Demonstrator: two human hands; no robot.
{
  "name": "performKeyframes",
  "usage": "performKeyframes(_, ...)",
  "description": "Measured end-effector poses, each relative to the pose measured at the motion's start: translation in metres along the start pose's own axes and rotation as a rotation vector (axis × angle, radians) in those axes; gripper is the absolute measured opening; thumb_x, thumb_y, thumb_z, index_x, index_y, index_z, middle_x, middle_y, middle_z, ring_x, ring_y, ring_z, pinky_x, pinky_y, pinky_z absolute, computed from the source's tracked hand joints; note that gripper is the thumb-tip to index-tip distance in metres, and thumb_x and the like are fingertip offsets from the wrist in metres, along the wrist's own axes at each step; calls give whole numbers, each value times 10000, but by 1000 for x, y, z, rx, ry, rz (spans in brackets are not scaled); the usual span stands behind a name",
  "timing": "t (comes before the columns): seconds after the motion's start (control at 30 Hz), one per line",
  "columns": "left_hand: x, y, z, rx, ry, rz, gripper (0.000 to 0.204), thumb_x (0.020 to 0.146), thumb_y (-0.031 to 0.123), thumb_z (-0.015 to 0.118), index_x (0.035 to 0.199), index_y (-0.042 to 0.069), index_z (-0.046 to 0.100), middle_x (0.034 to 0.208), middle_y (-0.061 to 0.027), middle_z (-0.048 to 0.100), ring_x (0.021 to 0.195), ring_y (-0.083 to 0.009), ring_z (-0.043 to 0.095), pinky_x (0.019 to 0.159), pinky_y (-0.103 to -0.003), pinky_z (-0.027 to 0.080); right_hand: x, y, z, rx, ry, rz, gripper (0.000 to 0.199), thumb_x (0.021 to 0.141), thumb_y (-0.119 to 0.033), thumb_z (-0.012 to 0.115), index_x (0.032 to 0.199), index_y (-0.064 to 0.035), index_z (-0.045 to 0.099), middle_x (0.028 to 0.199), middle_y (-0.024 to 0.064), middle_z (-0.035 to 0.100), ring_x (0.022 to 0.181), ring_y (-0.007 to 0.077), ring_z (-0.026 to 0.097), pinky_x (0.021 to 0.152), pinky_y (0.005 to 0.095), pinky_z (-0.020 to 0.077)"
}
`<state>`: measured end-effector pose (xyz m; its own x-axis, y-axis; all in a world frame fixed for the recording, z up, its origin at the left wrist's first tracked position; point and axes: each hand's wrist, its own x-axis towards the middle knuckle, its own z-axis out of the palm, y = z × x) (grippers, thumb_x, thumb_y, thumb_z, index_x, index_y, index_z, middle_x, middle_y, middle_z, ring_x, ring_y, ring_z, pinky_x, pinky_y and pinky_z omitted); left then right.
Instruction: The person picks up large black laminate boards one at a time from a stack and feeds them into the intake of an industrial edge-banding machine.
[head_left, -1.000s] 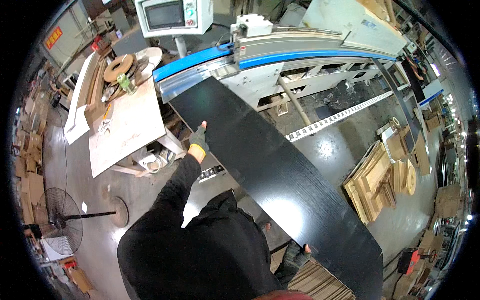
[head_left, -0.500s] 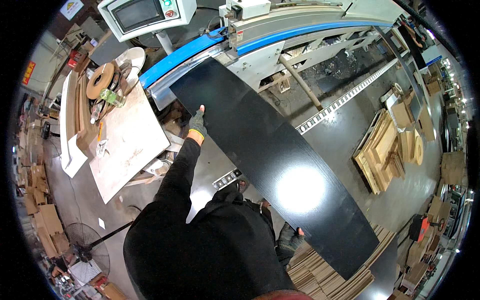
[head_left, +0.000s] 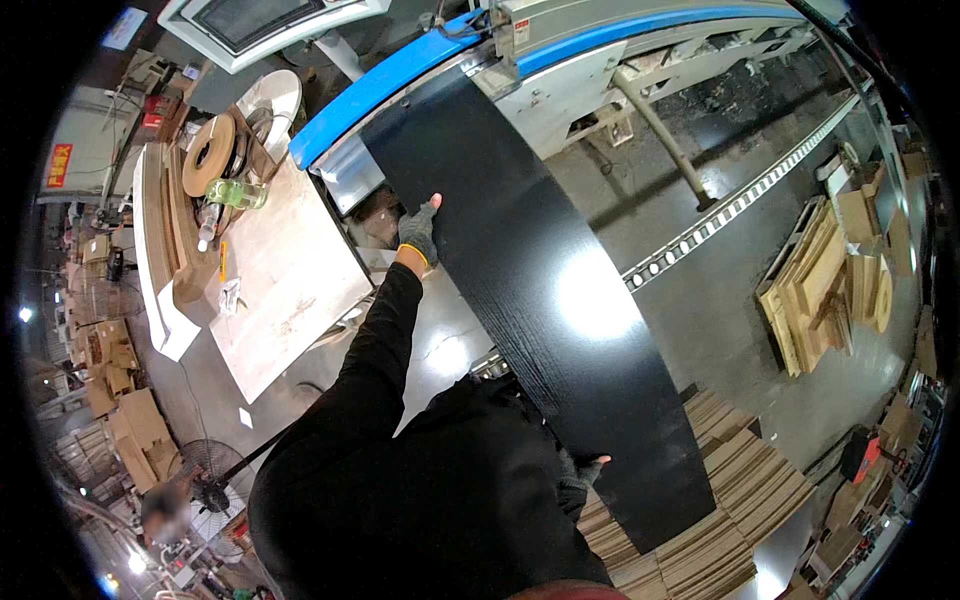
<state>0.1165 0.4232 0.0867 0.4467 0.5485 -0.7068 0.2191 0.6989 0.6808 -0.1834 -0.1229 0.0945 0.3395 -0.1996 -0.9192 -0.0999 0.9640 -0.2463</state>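
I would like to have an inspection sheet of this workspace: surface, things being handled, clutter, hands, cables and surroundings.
Surface: whitish flat tabletop, brownish smudges visible.
Things handled: long glossy black panel; its near end overlaps stacks of narrow brown boards in view, contact unclear.
Clutter: pale green transparent bottle beside a round brown roll.
Hands: grey-gloved left hand and right hand grip the panel's left edge, thumbs on top.
Cables: thin dark cord on the floor, left of the tabletop.
Surroundings: blue-and-grey machine ahead; round-caged fan at lower left.
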Motion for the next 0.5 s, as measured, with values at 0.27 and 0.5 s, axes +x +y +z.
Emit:
performKeyframes(0.27, 41, -13, -5, 75, 102, 71, 979, 626, 427, 941, 1381, 35, 456, 1283, -161, 578, 1131, -319, 595, 916, -414, 533, -10, -6, 11, -211, 124, -78, 1111, 672, -589, 829, 1487, -4, 350, 1552, 142, 355, 1345, 351, 390, 1142, 454, 357)
performKeyframes(0.5, 37, -15, 28, 57, 142, 140, 983, 611, 432, 948, 1379, 30, 483, 1267, -148, 596, 1111, -313, 607, 919, -380, 541, -18, -21, 43, -254, -22, -58, 1039, 716, -585, 788, 1480, -23, 364, 1550, 108, 368, 1346, 337, 393, 1144, 461, 347)
